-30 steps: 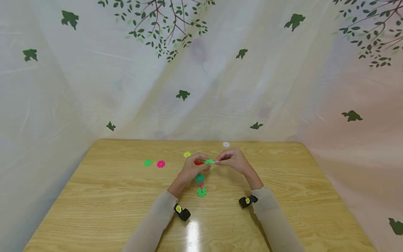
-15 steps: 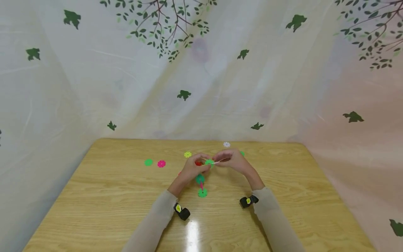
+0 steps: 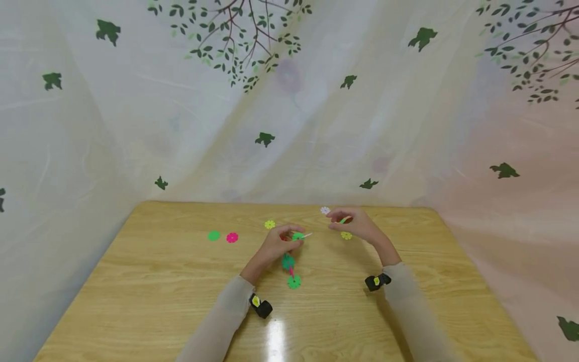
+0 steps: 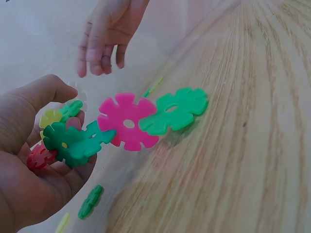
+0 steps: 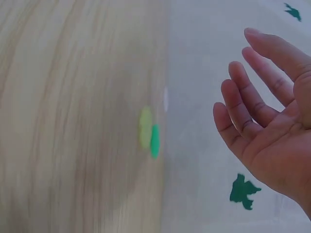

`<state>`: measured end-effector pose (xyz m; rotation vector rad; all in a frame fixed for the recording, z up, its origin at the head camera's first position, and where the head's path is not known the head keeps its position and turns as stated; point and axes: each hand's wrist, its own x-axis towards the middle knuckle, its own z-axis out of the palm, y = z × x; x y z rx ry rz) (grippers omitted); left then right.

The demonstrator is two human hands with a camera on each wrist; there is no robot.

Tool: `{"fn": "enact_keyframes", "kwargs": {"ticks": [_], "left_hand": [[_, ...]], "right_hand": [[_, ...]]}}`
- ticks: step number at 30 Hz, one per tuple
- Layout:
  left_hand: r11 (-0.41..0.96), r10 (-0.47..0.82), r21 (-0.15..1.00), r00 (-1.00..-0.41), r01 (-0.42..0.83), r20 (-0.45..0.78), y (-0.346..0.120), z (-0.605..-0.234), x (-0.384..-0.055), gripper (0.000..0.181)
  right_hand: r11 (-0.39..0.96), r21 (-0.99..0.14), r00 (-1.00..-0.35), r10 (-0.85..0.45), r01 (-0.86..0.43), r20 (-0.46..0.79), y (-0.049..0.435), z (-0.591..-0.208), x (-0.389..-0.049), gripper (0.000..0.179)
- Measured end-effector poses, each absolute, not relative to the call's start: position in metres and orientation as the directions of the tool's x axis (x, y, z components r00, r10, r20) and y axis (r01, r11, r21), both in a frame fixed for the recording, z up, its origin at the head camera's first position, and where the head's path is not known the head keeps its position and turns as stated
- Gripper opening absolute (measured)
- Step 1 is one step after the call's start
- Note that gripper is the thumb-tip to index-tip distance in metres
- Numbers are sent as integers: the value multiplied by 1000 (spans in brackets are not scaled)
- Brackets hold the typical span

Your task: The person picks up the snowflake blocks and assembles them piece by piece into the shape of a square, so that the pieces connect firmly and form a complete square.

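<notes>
My left hand [image 3: 273, 246] pinches a joined chain of slotted flower-shaped plastic discs. In the left wrist view, a pink disc [image 4: 127, 121] and a bright green disc [image 4: 175, 111] stick out from its free end. Dark green discs [image 4: 73, 143], a red disc [image 4: 41, 156] and a small yellow disc [image 4: 50, 118] sit nearer the palm. A clear white disc [image 4: 80, 97] shows by the thumb, partly hidden. Off to the right, my right hand [image 3: 359, 224] hovers above the table with loosely bent fingers, holding nothing.
Loose discs lie on the wooden table [image 3: 158, 301]: green [image 3: 214, 236], pink [image 3: 232, 237] and yellow [image 3: 269, 224] on the left. A white disc [image 3: 324, 210] lies at the back edge, and a yellow one [image 3: 346, 235] below the right hand. A printed curtain [image 3: 203, 151] hangs behind.
My right hand has let go of the white disc at the chain and moved away to the right. The left hand stays almost in place, still gripping the chain.
</notes>
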<state>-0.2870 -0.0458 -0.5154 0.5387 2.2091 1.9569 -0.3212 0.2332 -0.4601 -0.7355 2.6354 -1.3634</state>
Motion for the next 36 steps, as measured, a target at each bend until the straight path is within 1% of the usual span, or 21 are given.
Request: {"fn": "enact_keyframes", "kwargs": {"ticks": [5, 12, 19, 24, 31, 36], "left_hand": [[92, 371, 982, -921, 163, 118, -47, -515, -286, 33], [68, 377, 987, -920, 143, 107, -48, -513, -285, 32], [67, 374, 988, -922, 136, 102, -48, -513, -284, 31], [74, 372, 988, -923, 134, 97, -47, -512, -284, 29], [86, 372, 990, -926, 108, 69, -47, -510, -282, 27], [77, 372, 992, -926, 100, 65, -47, -513, -282, 26]], "right_hand": [[532, -748, -863, -493, -396, 106, 256, -469, -329, 31], [580, -716, -843, -538, -389, 23, 276, -483, -340, 31], [564, -710, -815, -579, -422, 25, 286, -494, -344, 30], [571, -715, -824, -566, -404, 13, 287, -495, -345, 25], [542, -753, -827, -562, -373, 5, 285, -495, -342, 17], [558, -751, -839, -544, -352, -11, 282, -494, -340, 23]]}}
